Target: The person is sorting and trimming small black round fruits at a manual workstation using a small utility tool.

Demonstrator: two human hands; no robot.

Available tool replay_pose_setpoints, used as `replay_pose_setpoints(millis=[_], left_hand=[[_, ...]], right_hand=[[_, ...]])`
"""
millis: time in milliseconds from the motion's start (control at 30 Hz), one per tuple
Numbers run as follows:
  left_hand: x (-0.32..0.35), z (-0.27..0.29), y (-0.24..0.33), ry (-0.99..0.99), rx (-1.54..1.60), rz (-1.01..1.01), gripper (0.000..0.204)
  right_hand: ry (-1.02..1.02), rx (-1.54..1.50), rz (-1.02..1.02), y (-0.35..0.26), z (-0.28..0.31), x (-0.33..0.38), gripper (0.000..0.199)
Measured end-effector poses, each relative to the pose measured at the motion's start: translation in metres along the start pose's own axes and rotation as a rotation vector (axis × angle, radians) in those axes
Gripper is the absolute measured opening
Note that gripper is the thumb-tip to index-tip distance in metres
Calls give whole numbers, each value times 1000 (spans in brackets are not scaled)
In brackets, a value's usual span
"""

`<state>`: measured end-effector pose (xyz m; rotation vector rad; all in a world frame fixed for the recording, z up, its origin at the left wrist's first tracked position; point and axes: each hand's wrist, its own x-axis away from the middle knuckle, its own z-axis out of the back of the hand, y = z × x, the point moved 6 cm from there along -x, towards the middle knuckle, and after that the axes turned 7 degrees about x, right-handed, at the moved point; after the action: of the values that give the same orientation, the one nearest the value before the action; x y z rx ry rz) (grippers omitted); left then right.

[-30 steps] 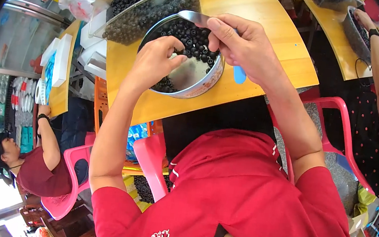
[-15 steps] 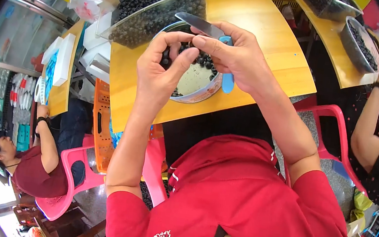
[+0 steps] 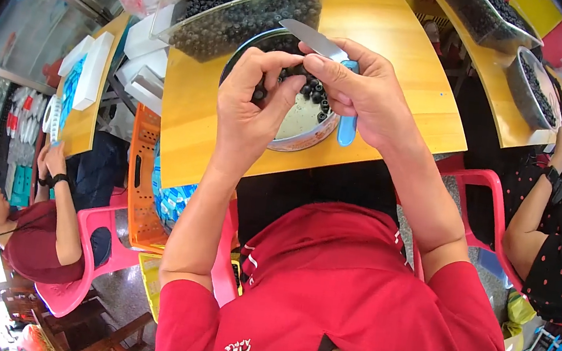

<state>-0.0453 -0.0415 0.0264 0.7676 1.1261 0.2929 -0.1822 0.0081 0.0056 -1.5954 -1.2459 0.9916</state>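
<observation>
The left hand (image 3: pixel 252 98) pinches one small dark fruit (image 3: pixel 260 93) over the bowl (image 3: pixel 300 132), and the right hand (image 3: pixel 361 91) is closed on a blue-handled knife (image 3: pixel 315 39) — blade angled toward the left fingertips. A slip would likely nick a finger or drop the fruit. The bowl sits near the yellow desk's (image 3: pixel 194 137) front edge; open room lies to its right.

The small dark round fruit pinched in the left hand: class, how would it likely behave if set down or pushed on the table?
The dark fruit looks round, so it would probably roll on the smooth wooden table. Pinched between just two fingers of the left hand, it seems light. It may slip easily.
</observation>
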Motion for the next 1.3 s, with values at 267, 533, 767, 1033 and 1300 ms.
replay_pose_setpoints(millis=[267,533,767,1033,1300], left_hand=[[7,-2,-11,6,255,210,16],[18,-9,-23,67,762,528,22],[20,-11,-27,66,808,549,22],[15,-4,-15,31,648,508,20],[11,3,-15,5,472,490,20]], right_hand=[[-22,69,-18,-3,-4,1,24],[-55,60,-22,0,-6,0,24],[8,309,201,-15,-3,8,25],[15,656,366,-26,-2,14,24],[-49,589,346,-32,-11,17,24]])
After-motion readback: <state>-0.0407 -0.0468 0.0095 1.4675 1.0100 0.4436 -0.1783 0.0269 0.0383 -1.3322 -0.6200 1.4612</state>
